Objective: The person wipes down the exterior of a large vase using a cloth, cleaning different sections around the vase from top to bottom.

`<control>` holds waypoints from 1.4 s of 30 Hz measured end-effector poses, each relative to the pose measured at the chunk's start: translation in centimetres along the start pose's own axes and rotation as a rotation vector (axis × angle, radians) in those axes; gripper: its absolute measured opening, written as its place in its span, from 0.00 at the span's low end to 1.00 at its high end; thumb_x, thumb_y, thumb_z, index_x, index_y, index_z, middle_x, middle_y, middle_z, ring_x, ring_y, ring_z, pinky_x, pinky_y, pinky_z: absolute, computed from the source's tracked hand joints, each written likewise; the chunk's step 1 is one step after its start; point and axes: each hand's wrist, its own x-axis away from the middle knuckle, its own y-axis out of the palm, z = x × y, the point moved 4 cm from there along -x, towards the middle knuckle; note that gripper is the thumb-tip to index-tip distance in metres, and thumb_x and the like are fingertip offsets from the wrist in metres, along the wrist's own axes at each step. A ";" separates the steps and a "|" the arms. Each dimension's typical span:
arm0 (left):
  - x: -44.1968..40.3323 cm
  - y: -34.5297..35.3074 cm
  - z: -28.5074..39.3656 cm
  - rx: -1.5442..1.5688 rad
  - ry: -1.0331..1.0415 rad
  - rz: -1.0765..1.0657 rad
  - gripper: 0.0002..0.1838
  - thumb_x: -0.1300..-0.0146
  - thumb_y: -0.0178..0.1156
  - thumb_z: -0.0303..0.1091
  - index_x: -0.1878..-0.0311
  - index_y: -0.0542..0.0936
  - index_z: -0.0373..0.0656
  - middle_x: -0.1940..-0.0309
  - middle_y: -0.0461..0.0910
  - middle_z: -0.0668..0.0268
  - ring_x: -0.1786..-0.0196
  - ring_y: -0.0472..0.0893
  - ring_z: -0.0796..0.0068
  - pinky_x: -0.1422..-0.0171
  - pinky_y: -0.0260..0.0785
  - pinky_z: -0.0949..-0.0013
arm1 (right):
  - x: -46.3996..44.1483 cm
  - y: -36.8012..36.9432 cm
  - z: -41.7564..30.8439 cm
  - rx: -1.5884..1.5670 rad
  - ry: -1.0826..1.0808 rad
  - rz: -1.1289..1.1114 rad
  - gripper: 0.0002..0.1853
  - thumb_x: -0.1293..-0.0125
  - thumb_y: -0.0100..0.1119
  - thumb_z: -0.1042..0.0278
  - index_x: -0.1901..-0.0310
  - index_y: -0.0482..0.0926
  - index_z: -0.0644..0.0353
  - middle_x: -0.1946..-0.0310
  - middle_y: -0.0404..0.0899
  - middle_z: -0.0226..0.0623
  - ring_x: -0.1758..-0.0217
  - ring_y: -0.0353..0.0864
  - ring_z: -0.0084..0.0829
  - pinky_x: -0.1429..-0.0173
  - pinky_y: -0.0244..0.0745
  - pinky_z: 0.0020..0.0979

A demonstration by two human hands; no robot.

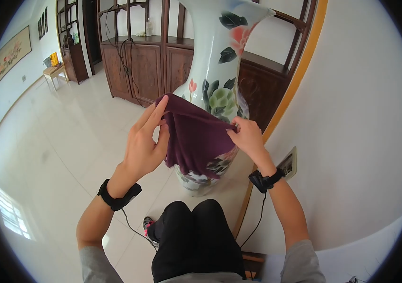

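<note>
A dark purple cloth [194, 137] hangs stretched between my two hands, in front of a tall white porcelain vase [210, 52] painted with flowers and leaves. My left hand [146, 139] holds the cloth's upper left corner between fingers and thumb. On the other side, my right hand [248, 134] pinches the upper right edge. The cloth covers much of the vase's middle; whether it touches the surface I cannot tell. The vase stands upright on the floor, its narrow base showing below the cloth.
Behind the vase is a dark wooden cabinet [139, 68] with open shelves and dangling cables. A white wall [352, 118] with a socket plate [288, 163] rises close on my right. Pale tiled floor [69, 155] spreads to the left, with a small stool [54, 70] far back.
</note>
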 end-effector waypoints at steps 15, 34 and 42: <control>-1.4 -0.9 -4.1 -0.151 0.020 0.225 0.36 0.41 0.55 0.14 0.26 0.68 0.34 0.40 0.77 0.46 0.61 0.83 0.58 0.51 0.77 0.63 | -2.2 -3.3 -0.9 -1.106 0.263 -0.284 0.09 0.32 0.69 0.68 0.60 0.80 0.65 0.81 0.77 0.28 0.82 0.71 0.17 0.76 0.63 0.21; -8.1 10.6 -8.9 -0.214 -0.047 0.154 0.45 0.34 0.59 0.32 0.20 0.48 0.30 0.27 0.58 0.29 0.24 0.60 0.30 0.21 0.57 0.50 | -6.4 2.3 -3.0 0.069 -0.444 0.589 0.30 0.35 0.60 0.74 0.32 0.66 0.68 0.53 0.76 0.51 0.49 0.76 0.53 0.42 0.73 0.47; -3.5 16.8 -14.9 -0.209 -0.025 -0.035 0.43 0.31 0.59 0.41 0.21 0.53 0.28 0.26 0.61 0.34 0.23 0.60 0.33 0.19 0.52 0.49 | -3.4 8.7 0.1 0.184 -0.428 0.379 0.34 0.30 0.57 0.62 0.25 0.65 0.66 0.37 0.77 0.51 0.33 0.75 0.52 0.26 0.66 0.50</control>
